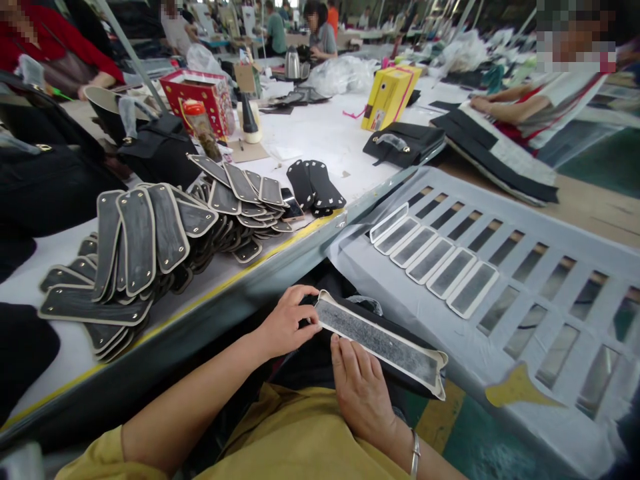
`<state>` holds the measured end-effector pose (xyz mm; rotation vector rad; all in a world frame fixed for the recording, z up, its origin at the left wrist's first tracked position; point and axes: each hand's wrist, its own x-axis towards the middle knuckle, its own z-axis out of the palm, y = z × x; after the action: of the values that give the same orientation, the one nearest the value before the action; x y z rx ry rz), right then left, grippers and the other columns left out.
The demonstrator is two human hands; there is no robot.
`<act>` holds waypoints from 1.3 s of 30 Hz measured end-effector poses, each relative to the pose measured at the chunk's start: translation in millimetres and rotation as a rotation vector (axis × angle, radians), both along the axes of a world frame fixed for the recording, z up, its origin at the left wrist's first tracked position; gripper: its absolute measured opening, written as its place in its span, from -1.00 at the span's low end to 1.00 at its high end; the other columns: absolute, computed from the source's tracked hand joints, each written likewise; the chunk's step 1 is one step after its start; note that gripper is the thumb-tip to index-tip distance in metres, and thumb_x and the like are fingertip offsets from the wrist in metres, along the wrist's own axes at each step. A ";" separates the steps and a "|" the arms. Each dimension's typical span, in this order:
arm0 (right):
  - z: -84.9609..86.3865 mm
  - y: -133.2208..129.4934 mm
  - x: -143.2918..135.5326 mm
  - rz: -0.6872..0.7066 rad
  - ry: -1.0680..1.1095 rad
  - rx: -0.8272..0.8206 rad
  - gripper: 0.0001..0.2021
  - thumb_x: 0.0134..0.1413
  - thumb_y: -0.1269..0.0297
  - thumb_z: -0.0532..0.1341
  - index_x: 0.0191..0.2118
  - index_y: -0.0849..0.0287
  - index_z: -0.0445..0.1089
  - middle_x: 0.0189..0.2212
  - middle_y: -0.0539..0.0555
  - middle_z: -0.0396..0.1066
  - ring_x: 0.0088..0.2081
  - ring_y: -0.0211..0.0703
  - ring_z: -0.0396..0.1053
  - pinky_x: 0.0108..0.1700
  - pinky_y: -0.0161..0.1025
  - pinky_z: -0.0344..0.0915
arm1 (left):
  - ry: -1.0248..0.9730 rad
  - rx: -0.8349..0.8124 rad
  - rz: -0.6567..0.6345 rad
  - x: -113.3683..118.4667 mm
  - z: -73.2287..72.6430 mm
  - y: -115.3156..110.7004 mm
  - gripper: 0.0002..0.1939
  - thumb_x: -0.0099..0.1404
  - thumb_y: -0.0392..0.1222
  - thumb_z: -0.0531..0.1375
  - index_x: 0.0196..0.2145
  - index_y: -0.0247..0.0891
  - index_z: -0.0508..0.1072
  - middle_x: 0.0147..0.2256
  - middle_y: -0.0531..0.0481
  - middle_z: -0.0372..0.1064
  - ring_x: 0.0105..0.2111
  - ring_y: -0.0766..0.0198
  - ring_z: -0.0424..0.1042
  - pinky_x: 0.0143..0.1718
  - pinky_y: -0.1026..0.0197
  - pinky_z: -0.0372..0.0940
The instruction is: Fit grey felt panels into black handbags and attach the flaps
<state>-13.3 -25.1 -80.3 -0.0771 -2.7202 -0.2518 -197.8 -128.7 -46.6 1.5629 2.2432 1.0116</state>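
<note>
Mustard cloth of the person's shirt (300, 440) fills the bottom centre of the frame, nearest the camera. Largest beyond it is the white table (335, 137), running from the left edge to the upper middle, its yellow-lined border slanting past the lap. Across the right side spreads a grey slotted tray (400, 300), with a short row of pale-edged strips (450, 272) lying side by side near its left border. On the table, left of centre, sits a loose heap of dark panels (137, 240), cream-rimmed and fitted with small metal pieces at their ends.

Smaller is the strip (375, 340) being worked, just below the middle of the frame, laid over dark material on the lap. Its left end meets the left hand (285, 327), whose curled thumb and fingers seem to pinch it there. At its lower long edge rests the right hand (365, 387), fingers close together; whether its thumb grips underneath cannot be told. Smallest is a bangle (415, 453) on the right wrist.

Progress looks partial: the strip's far-right corners stand up unevenly, suggesting unfinished edges, while the laid-out row appears neater. How many pieces remain is unclear.
</note>
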 end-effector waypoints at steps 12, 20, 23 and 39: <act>8.2 -12.7 -26.3 0.024 -0.057 -0.030 -0.56 0.04 0.56 -0.04 0.05 0.48 0.28 -0.03 0.33 0.29 -0.03 0.10 0.19 -0.06 0.01 0.21 | -0.169 0.090 0.193 12.9 -6.9 8.0 -0.85 0.06 -0.38 0.14 -0.47 -0.21 0.21 -0.04 -0.08 0.22 0.03 0.18 0.22 0.06 0.08 0.15; 10.6 2.2 2.9 0.017 -0.116 -0.101 -0.56 0.18 0.42 -0.05 0.16 0.43 0.16 0.04 0.26 0.25 0.00 0.01 0.18 -0.03 -0.09 0.19 | -0.315 0.069 0.208 27.8 -15.7 8.9 -0.92 0.15 -0.25 0.09 -0.36 -0.19 0.21 0.02 -0.08 0.18 0.06 0.17 0.21 -0.01 0.08 0.23; 10.2 18.8 35.0 -0.028 -0.106 -0.108 -0.56 0.19 0.42 -0.08 0.16 0.37 0.18 0.05 0.21 0.27 0.04 0.00 0.17 0.02 -0.08 0.14 | -0.358 0.076 0.215 31.7 -17.9 10.2 -0.87 0.15 -0.25 0.09 -0.31 -0.19 0.20 0.06 -0.09 0.16 0.07 0.15 0.21 0.01 0.06 0.23; 27.7 69.7 92.1 -0.248 0.056 -0.197 -0.70 0.15 0.26 0.08 -0.02 0.19 0.34 -0.02 0.17 0.35 0.02 -0.02 0.27 0.16 0.04 0.06 | -0.785 0.125 0.209 27.2 -40.6 21.6 -0.34 0.13 -0.13 0.19 0.17 -0.27 0.12 0.15 -0.13 0.17 0.14 0.06 0.17 0.20 0.03 0.02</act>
<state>78.8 44.6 -52.6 -0.4720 -2.6687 -0.0490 -170.6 -107.1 -87.2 0.7484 1.8090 1.5114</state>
